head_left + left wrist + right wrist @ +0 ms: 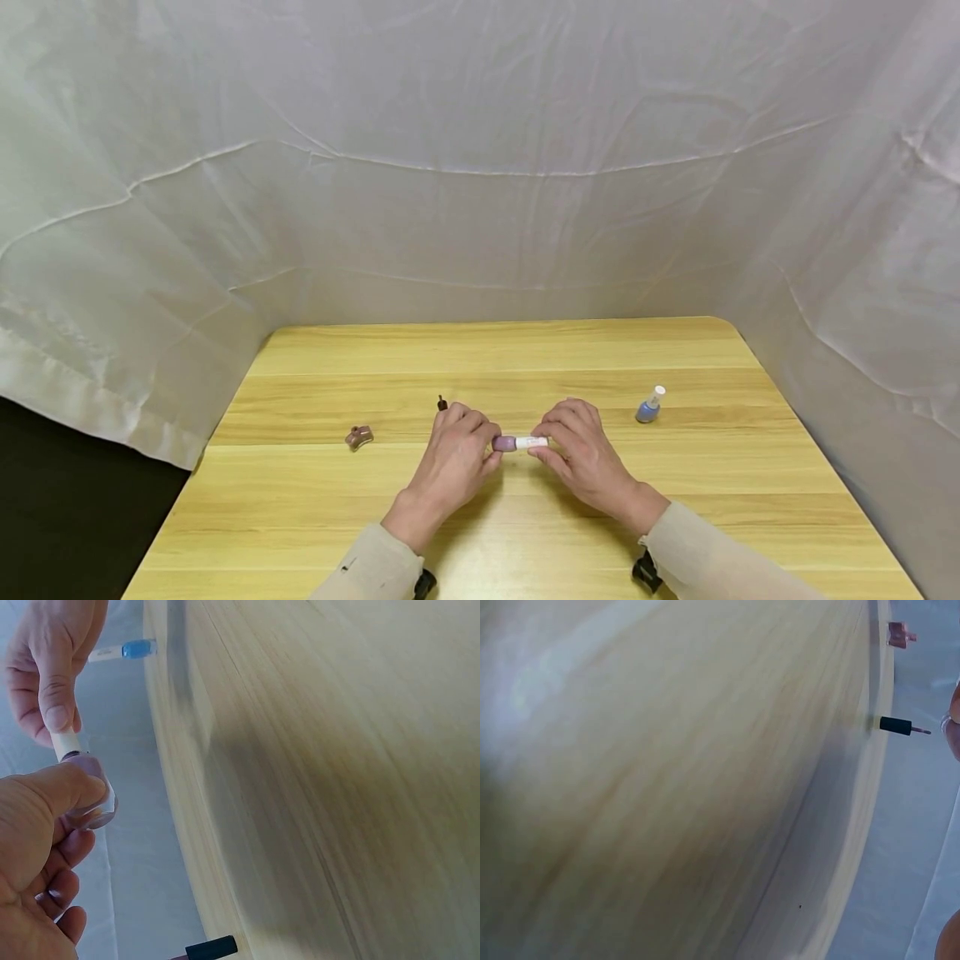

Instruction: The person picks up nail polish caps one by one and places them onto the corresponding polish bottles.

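Note:
A purple nail polish bottle (504, 443) is held lengthwise above the table, its white cap (532, 442) pointing right. My left hand (455, 457) pinches the glass body between thumb and fingers. The fingers of my right hand (588, 460) grip the cap. In the left wrist view the cap (66, 744) meets the bottle (105, 799) at the neck, with a thin dark ring between them. Only the edges of fingers show in the right wrist view.
A black cap with its brush (896, 726) stands brush-up behind my left hand. Farther left an uncapped pinkish-brown bottle (358, 437) sits on the wooden table (300, 517). A blue nail polish bottle with white cap (648, 406) stands at right. Grey cloth (480, 225) surrounds the table.

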A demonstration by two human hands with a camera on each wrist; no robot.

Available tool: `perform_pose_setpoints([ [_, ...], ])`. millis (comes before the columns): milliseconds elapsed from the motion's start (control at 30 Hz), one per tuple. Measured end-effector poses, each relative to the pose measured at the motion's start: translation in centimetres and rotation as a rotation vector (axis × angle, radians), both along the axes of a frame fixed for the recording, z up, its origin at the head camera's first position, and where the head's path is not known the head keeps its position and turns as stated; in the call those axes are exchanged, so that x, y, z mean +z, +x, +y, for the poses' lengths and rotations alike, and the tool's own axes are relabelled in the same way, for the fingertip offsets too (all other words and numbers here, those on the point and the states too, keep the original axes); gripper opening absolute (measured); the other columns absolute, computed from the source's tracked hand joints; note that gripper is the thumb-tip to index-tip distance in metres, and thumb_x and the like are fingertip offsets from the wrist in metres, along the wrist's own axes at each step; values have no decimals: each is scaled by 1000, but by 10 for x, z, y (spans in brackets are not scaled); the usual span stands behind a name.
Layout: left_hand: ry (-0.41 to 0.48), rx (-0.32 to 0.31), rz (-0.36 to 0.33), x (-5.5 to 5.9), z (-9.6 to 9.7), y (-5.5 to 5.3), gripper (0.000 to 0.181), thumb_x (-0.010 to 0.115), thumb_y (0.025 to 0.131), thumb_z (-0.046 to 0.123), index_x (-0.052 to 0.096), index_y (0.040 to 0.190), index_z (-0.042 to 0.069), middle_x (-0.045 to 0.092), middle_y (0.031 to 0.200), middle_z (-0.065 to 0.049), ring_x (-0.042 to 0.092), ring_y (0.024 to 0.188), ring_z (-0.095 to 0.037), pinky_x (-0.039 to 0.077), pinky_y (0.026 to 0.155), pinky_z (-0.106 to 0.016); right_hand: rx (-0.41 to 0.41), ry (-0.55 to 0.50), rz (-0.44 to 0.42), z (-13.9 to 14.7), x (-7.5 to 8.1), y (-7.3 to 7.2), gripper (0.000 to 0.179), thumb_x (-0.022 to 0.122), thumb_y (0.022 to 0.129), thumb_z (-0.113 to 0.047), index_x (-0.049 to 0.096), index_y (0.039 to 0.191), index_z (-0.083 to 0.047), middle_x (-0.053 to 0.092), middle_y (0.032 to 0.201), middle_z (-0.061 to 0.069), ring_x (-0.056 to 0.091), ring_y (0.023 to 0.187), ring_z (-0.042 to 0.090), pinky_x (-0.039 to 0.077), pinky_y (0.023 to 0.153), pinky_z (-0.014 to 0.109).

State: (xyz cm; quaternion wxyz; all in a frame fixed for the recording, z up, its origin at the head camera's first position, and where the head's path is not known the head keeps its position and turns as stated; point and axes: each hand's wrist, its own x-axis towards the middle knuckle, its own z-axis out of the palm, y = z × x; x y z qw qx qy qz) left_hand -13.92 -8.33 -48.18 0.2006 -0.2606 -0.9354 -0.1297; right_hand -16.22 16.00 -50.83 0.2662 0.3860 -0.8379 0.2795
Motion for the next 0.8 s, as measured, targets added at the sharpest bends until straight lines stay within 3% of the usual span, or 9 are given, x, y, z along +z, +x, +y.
perform_pose_setpoints([
  [500,19,-6,-2,0,0,0,15,84,93,31,78,100,19,74,103,9,56,99,-15,44,88,-34,1,2,9,0,0,0,27,73,98,-38,72,107,-13,65,113,1,55,114,27,38,105,49],
  [800,22,-14,8,0,0,0,16,84,92,32,78,100,19,74,103,9,56,100,-15,44,87,-34,11,-21,10,1,1,-1,22,71,99,-37,72,103,-15,66,108,-1,55,112,25,38,103,49],
])
